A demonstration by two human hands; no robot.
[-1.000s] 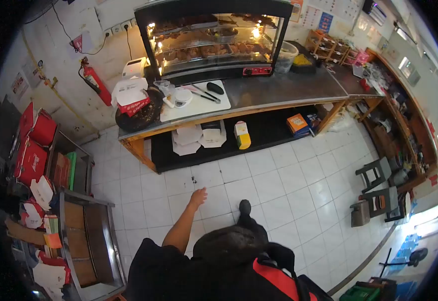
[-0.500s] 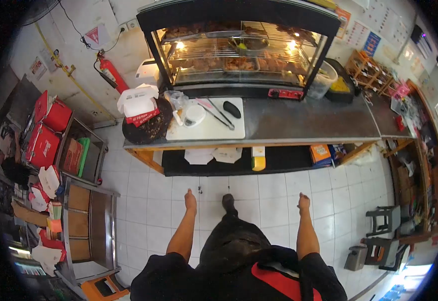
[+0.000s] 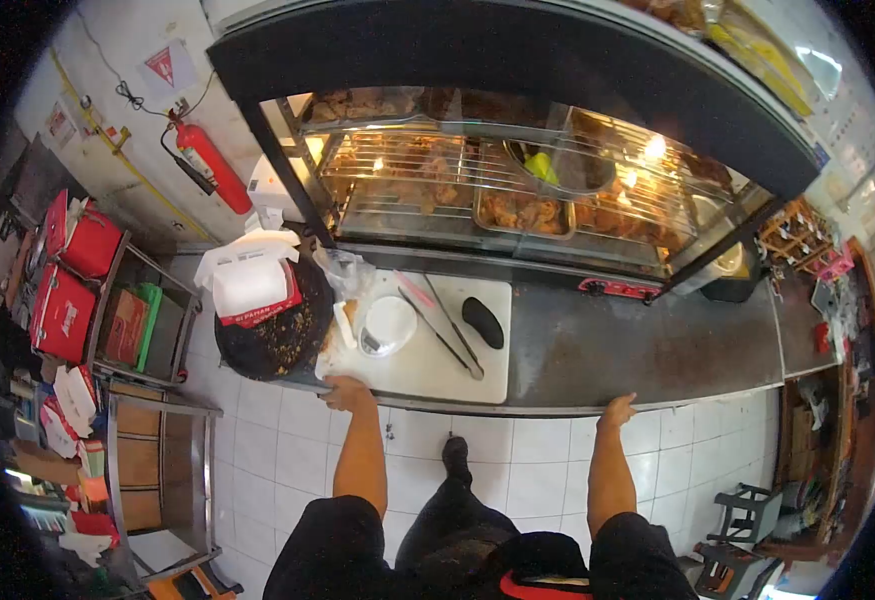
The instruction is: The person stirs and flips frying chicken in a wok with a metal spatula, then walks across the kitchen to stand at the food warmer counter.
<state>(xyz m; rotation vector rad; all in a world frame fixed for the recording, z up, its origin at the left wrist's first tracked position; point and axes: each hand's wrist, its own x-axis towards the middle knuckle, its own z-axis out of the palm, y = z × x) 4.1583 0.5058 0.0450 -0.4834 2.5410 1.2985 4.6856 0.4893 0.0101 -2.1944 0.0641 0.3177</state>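
Observation:
My left hand (image 3: 348, 393) is at the counter's front edge, by the near left corner of a white cutting board (image 3: 427, 378). Its fingers look curled at that edge. Farther right, my right hand (image 3: 616, 410) meets the edge of the metal counter (image 3: 647, 350) in a similar way, fingers bent and partly hidden. On the board are a round white kitchen scale (image 3: 389, 325), a pair of tongs (image 3: 447, 335) and a dark oval object (image 3: 482, 322). To their left, an open red-and-white food box (image 3: 252, 285) sits on a round dark surface (image 3: 272, 345).
A lit glass display warmer (image 3: 517, 250) with trays of cooked meat stands behind the board. On the left are a fire extinguisher (image 3: 212, 165), red bags (image 3: 62, 312) and a metal rack (image 3: 202, 470). Stools (image 3: 747, 515) stand at lower right.
The counter and display warmer appear closer and larger. Both my hands, which hung apart from the counter over the floor, are now at its front edge.

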